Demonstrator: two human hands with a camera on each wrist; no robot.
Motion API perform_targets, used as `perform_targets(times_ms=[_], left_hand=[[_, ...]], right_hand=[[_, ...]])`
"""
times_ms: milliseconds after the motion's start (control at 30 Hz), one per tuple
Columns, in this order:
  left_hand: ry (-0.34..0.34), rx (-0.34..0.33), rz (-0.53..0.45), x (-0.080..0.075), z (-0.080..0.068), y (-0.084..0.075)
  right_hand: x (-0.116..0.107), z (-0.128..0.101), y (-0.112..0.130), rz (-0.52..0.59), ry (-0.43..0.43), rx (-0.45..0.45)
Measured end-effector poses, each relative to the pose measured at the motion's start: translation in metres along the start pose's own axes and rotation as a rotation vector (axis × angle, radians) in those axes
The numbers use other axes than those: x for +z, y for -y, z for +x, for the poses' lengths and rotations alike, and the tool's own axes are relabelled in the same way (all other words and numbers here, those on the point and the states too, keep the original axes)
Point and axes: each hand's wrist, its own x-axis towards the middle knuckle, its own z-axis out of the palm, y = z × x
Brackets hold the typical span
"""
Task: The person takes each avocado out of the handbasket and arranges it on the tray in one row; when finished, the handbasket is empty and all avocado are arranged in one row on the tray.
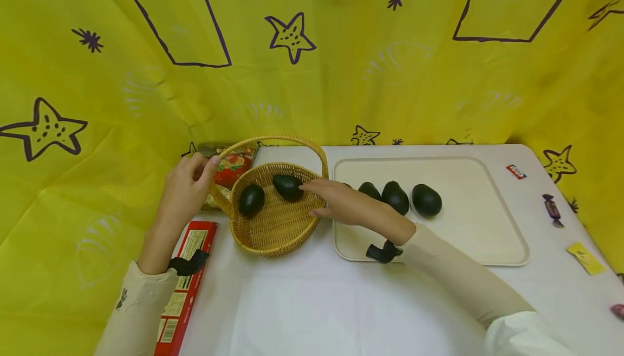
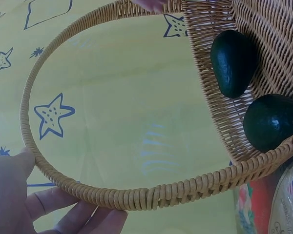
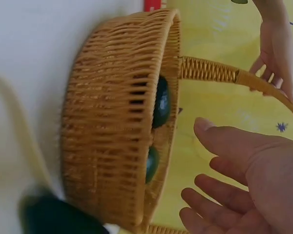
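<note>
The right hand (image 1: 338, 201), fingers spread and holding nothing, is above the basket's (image 3: 105, 122) right side, nearer the avocados (image 1: 427, 200) right of the basket; the left hand (image 1: 187, 188) grips its handle (image 1: 287, 138). Inside the basket, 1 avocado (image 1: 286, 187) lies nearly sideways, narrow end seemingly left; another (image 1: 251, 200) lies roughly front-to-back.
</note>
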Motion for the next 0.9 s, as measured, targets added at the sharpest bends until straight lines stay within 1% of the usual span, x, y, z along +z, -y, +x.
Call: perform_targets(times_ms=[100, 267, 367, 533, 767, 900], left_hand=[[0.004, -0.002, -0.004, 0.0, 0.0, -0.001], [0.01, -0.016, -0.006, -0.001, 0.001, 0.0], [0.011, -0.021, -0.006, -0.001, 0.001, 0.0], [0.017, -0.02, -0.007, 0.0, 0.001, -0.001], [0.009, -0.02, -0.016, 0.0, 0.001, 0.0], [0.003, -0.011, -0.018, -0.001, 0.0, 0.001]], right_hand=[[0.001, 0.02, 0.005, -0.012, 0.044, -0.007], [0.006, 0.052, 0.012, -0.069, 0.09, -0.026], [0.008, 0.067, 0.016, -0.102, 0.114, -0.015], [0.009, 0.083, 0.019, -0.126, 0.156, 0.057], [0.016, 0.104, 0.018, -0.155, 0.243, 0.183], [0.02, 0.112, 0.017, -0.225, 0.282, 0.254]])
